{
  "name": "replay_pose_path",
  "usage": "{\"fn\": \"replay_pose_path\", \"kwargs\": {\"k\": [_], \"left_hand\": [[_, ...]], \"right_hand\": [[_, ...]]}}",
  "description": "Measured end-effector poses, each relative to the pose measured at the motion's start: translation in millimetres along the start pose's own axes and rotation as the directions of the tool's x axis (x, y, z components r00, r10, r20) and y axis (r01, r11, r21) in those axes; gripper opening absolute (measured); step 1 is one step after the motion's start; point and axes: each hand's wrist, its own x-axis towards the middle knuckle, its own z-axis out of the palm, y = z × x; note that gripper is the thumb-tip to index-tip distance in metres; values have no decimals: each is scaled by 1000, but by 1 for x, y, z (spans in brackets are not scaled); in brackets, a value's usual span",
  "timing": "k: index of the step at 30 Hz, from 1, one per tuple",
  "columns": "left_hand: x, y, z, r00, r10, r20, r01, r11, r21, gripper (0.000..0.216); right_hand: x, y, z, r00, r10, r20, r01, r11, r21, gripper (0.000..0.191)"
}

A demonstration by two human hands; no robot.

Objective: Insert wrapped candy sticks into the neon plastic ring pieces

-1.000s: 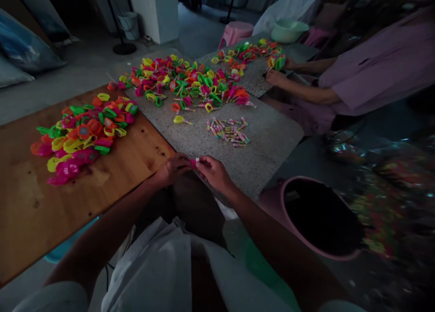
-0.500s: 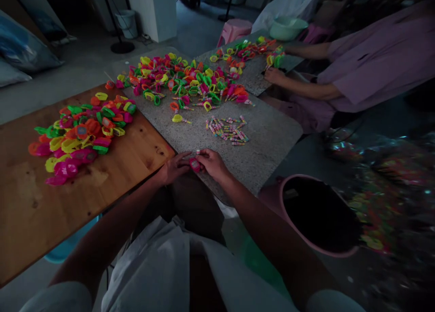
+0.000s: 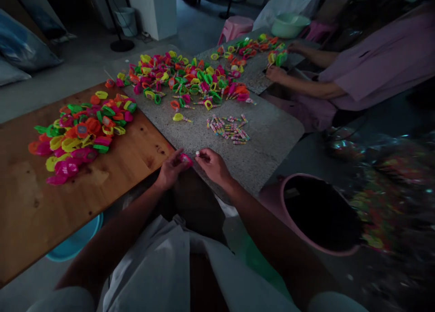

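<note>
My left hand is closed on a bright pink toy watch near the table edge, above my lap. A short gap to the right, my right hand pinches a small white-ended piece; its rest is hidden by the fingers. Just beyond my hands lies a loose cluster of small printed sticks on the grey speckled tabletop. Left of me, a heap of neon toy watches rests on the wooden board. Farther back is a bigger heap of toy watches, several with printed sticks attached.
A co-worker's hand handles toy watches at the far right. A deep pink-rimmed bucket stands at my right, beside clear bags of colourful pieces. A blue basin sits under the wooden board. A pale green basin is at the back.
My left hand has drawn left with the pink toy watch, away from my right hand. The right hand stays nearly in place, holding the white-ended piece.
</note>
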Motion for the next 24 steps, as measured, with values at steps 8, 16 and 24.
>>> {"fn": "replay_pose_path", "kwargs": {"k": [8, 16, 24], "left_hand": [[-9, -9, 3, 998, 26, -63, -25, 1000, 15, 47], [-15, -9, -23, 933, 341, 114, -307, 591, 746, 15], [-21, 0, -21, 889, 316, 332, -432, 334, 838, 24]], "right_hand": [[-5, 11, 14, 969, -221, 106, 241, 939, -246, 17], [3, 16, -1, 966, -226, 128, 255, 923, -288, 19], [2, 17, -23, 911, -258, 323, 400, 743, -537, 23]]}}
